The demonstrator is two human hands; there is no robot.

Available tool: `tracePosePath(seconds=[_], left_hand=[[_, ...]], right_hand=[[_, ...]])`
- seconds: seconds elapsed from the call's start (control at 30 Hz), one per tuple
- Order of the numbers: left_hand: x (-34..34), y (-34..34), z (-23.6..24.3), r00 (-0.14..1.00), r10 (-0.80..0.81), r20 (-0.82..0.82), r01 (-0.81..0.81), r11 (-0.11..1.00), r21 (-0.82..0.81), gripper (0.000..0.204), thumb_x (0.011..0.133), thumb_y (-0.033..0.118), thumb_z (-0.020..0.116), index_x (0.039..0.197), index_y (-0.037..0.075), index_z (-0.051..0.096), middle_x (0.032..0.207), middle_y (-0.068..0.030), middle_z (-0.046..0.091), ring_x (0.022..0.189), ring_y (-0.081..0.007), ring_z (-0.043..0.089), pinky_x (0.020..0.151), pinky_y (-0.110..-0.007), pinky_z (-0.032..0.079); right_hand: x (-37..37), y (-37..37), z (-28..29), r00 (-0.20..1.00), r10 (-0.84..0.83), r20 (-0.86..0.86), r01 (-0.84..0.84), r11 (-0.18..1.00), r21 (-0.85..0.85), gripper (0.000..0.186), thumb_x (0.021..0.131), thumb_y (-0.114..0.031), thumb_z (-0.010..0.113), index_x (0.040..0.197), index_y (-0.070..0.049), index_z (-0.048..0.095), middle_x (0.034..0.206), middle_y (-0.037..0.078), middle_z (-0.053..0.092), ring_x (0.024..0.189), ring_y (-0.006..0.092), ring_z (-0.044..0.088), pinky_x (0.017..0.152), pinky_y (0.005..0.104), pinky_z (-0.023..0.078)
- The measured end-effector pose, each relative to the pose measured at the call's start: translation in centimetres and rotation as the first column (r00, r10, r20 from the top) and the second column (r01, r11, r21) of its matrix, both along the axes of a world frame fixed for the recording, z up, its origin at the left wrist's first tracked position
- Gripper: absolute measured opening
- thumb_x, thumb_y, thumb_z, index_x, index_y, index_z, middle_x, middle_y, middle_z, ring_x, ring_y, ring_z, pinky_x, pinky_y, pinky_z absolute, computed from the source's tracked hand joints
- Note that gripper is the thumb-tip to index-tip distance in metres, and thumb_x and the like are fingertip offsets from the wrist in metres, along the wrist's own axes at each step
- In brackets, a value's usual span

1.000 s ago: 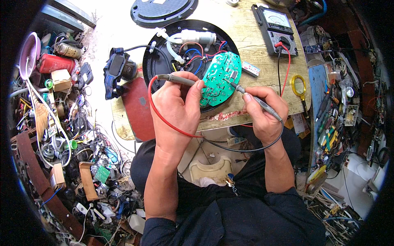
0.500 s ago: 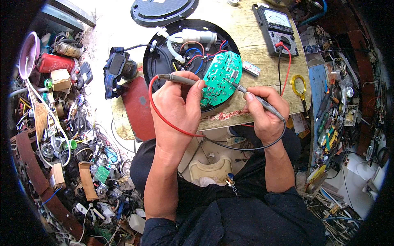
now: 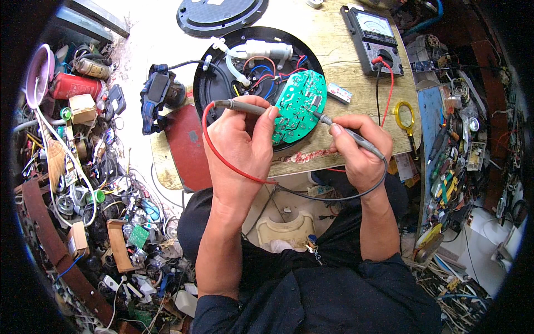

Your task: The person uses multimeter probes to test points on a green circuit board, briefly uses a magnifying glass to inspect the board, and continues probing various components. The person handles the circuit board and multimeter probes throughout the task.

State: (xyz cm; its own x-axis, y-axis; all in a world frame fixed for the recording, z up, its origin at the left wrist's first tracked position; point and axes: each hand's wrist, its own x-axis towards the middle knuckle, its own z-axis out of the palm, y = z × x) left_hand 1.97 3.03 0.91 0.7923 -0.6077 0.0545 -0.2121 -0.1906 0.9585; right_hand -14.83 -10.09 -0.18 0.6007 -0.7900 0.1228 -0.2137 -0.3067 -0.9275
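A green circuit board (image 3: pixel 301 111) rests on the right part of a round black housing (image 3: pixel 207 92), with red, blue and yellow wires beside it. My left hand (image 3: pixel 243 145) is closed on a grey test probe (image 3: pixel 236 106) with a red lead, at the board's left edge; the fingers hide its tip. In my right hand (image 3: pixel 362 150) is a second grey test probe (image 3: pixel 350 135), its black lead looping below. Its tip points onto the board's lower right part; whether it touches cannot be seen. Both leads' colours match those plugged into an analog multimeter (image 3: pixel 376 42) at the far right.
A black round cover (image 3: pixel 219 15) lies at the table's far side. A yellow-rimmed magnifying glass (image 3: pixel 405 118) and a small white box (image 3: pixel 340 93) lie to the right. A headlamp (image 3: pixel 161 96) and a red panel (image 3: pixel 187 146) are at the left. Clutter (image 3: pixel 139 236) fills the left side.
Hardly anything differs. Both hands hold their probes in nearly the same places, and the board stays put.
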Motion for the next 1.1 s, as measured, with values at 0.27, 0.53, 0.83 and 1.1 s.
tracePosePath(seconds=[0.27,0.53,0.83,1.1], left_hand=[[-0.3,-1.3,0.1,0.998,-0.011,-0.065,0.012,1.0,0.012,0.015,0.101,0.009,0.077,0.108,-0.005,0.076,0.09,-0.0111,0.081,0.078,-0.0113,0.074,0.069,-0.025,0.058],[-0.7,-2.6,-0.3,0.996,0.028,-0.09,-0.031,0.999,-0.032,0.009,0.097,0.003,0.078,0.1,-0.005,0.075,0.077,-0.0094,0.073,0.067,-0.0109,0.069,0.061,-0.027,0.053],[-0.6,-2.7,-0.4,0.996,0.03,-0.087,-0.033,0.999,-0.034,0.008,0.097,0.002,0.077,0.1,-0.005,0.075,0.078,-0.0089,0.074,0.068,-0.011,0.07,0.061,-0.027,0.054],[-0.4,-2.5,-0.4,0.996,-0.01,-0.084,0.01,1.0,0.002,0.013,0.101,0.005,0.076,0.106,-0.006,0.074,0.087,-0.01,0.078,0.073,-0.0108,0.072,0.065,-0.025,0.058]], right_hand=[[0.0,-0.4,0.2,0.999,0.017,-0.031,-0.017,1.0,-0.024,0.006,0.092,-0.004,0.077,0.096,-0.001,0.075,0.077,0.006,0.071,0.067,0.0128,0.065,0.062,0.0297,0.05],[0.2,-0.3,0.4,0.999,0.036,-0.008,-0.036,0.999,-0.026,0.006,0.092,-0.003,0.077,0.097,-0.001,0.075,0.078,0.007,0.072,0.067,0.0138,0.066,0.062,0.0302,0.05],[0.1,-0.4,0.4,0.999,0.037,-0.008,-0.037,0.999,-0.029,0.006,0.091,-0.003,0.077,0.097,-0.001,0.075,0.077,0.007,0.071,0.066,0.0136,0.066,0.061,0.0303,0.05],[0.0,-0.4,0.3,0.999,0.031,-0.016,-0.031,0.999,-0.03,0.007,0.091,-0.003,0.078,0.097,-0.002,0.075,0.077,0.007,0.071,0.066,0.0136,0.066,0.061,0.0301,0.05]])
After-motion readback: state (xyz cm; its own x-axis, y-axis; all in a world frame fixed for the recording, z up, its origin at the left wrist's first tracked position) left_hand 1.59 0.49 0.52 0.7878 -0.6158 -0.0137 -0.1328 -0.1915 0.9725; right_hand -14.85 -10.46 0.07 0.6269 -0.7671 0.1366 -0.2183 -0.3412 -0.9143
